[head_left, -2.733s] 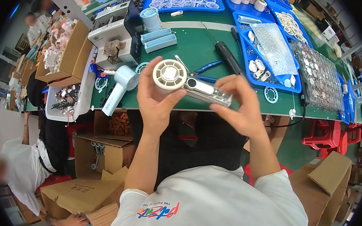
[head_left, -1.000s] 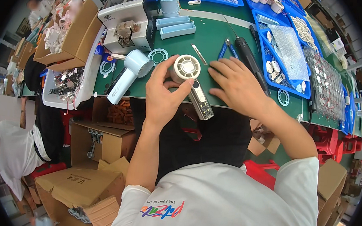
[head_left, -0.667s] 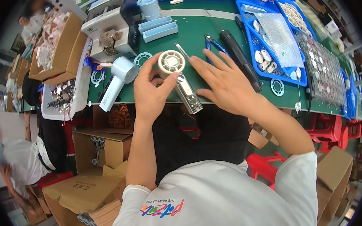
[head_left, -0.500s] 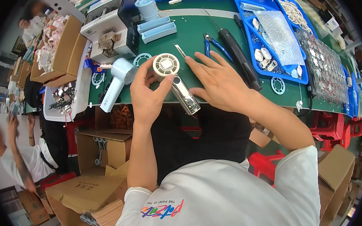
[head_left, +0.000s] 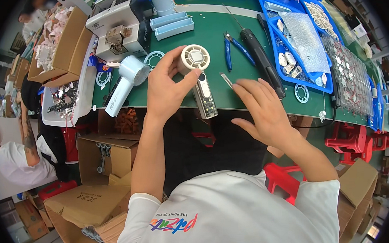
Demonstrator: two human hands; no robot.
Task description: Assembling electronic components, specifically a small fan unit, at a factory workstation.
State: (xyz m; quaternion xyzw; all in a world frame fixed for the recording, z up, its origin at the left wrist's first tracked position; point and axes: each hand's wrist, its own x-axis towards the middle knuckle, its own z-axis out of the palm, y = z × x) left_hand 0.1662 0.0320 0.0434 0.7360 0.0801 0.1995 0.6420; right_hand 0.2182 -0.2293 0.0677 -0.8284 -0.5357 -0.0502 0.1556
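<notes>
Your left hand (head_left: 167,90) is closed around the round head of a small white handheld fan (head_left: 197,74), thumb and fingers wrapped on either side of its grille, so the fan sits just above and to the right of your palm with its handle pointing down toward you over the near edge of the green bench (head_left: 209,36). Your right hand (head_left: 260,110) is spread open and flat, holding nothing, hovering just right of the fan's handle without touching it; its fingertips point left toward a thin metal pair of tweezers (head_left: 226,80) lying on the bench just beyond them. Farther back on the bench, beyond your right hand, lie blue-handled pliers (head_left: 232,49) and a black electric screwdriver (head_left: 263,61), side by side. To the left of your left hand, a second fan in pale blue (head_left: 126,83) lies on the bench, its head near your wrist. Behind it stands a white machine (head_left: 117,28), and at the right far side a blue tray (head_left: 299,43) holds small white parts. Cardboard boxes (head_left: 64,44) stand at the left end, and another person sits lower left
</notes>
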